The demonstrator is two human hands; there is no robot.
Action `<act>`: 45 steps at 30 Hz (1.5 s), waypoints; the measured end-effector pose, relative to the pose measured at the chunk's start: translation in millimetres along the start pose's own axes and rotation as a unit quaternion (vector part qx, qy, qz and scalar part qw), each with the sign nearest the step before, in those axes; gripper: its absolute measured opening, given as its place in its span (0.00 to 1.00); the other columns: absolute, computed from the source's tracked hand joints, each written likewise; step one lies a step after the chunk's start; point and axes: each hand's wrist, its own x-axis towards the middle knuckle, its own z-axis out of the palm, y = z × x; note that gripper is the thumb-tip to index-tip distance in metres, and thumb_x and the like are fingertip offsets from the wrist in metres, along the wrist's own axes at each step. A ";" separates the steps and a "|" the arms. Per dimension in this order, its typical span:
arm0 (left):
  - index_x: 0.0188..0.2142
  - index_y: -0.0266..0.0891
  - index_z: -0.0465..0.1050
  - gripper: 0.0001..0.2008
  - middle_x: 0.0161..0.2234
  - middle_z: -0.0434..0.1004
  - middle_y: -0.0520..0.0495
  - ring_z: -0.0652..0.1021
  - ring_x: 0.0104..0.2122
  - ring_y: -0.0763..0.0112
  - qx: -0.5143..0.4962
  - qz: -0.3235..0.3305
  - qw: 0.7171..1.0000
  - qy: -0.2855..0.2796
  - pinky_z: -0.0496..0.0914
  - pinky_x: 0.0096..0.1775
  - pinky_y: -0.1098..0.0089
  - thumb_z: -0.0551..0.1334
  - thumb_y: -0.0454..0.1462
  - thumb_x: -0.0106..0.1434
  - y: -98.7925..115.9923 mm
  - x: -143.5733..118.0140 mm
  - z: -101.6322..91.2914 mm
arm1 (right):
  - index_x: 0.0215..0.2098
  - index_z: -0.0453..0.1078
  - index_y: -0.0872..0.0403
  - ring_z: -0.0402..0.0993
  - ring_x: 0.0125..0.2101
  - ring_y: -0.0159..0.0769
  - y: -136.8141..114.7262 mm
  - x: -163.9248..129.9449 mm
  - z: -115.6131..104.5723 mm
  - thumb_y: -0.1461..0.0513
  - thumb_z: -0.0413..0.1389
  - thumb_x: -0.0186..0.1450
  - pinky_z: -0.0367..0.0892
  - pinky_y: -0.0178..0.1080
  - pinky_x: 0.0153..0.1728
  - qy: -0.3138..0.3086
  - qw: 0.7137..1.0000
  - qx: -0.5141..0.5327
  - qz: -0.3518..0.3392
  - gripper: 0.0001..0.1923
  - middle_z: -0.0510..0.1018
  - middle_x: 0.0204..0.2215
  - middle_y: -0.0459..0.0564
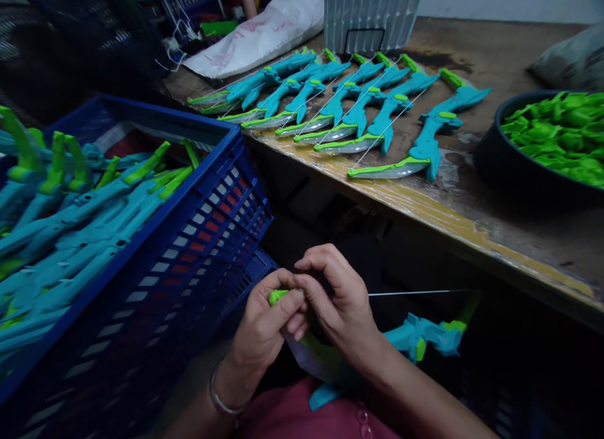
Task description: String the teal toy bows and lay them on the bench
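Note:
A teal and green toy bow point(419, 337) lies across my lap, below the table edge. My left hand point(264, 326) grips its green tip point(278, 295) between thumb and fingers. My right hand point(337, 300) presses against that same tip and pinches a thin white string point(415, 293), which runs taut to the right toward the bow's far end. The bow's middle is hidden under my right wrist. A bracelet circles my left wrist.
A blue crate point(189, 238) at left holds several unstrung bows. Several strung bows point(358, 105) lie in a row on the worn wooden table point(519, 225). A dark bowl point(523, 175) of green parts stands at right. A white sack point(264, 33) and white slatted basket point(372, 14) sit behind.

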 end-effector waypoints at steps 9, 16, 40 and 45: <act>0.34 0.36 0.74 0.12 0.16 0.66 0.58 0.65 0.15 0.82 0.027 -0.001 0.999 0.027 0.66 0.19 0.81 0.72 0.41 0.60 -1.9 -0.4 5.4 | 0.51 0.67 0.51 0.70 0.50 0.32 6.1 -6.1 6.1 0.69 0.52 0.73 0.67 0.35 0.51 0.020 1.000 0.012 0.013 0.11 0.71 0.49 0.50; 0.31 0.36 0.72 0.13 0.15 0.66 0.57 0.68 0.15 0.80 0.060 0.023 0.997 0.037 0.65 0.20 0.79 0.71 0.43 0.62 -5.0 -1.6 4.2 | 0.46 0.69 0.54 0.72 0.40 0.32 3.5 -7.5 2.5 0.69 0.54 0.71 0.69 0.36 0.40 0.034 0.997 -0.064 -0.027 0.07 0.73 0.40 0.49; 0.30 0.36 0.70 0.12 0.21 0.75 0.54 0.70 0.15 0.82 0.000 -0.004 1.000 -0.004 0.68 0.19 0.81 0.72 0.35 0.60 -2.6 0.9 0.0 | 0.37 0.76 0.55 0.72 0.34 0.30 -0.2 -5.5 -25.1 0.65 0.58 0.71 0.68 0.33 0.37 -0.085 0.978 0.145 0.127 0.04 0.75 0.34 0.46; 0.32 0.35 0.71 0.12 0.21 0.73 0.55 0.68 0.14 0.82 0.010 -0.016 1.000 0.011 0.67 0.18 0.80 0.72 0.39 0.60 -2.5 -0.8 1.2 | 0.41 0.78 0.53 0.74 0.36 0.32 0.4 -7.9 -27.6 0.63 0.60 0.71 0.71 0.35 0.39 -0.097 0.976 0.152 0.121 0.04 0.76 0.36 0.48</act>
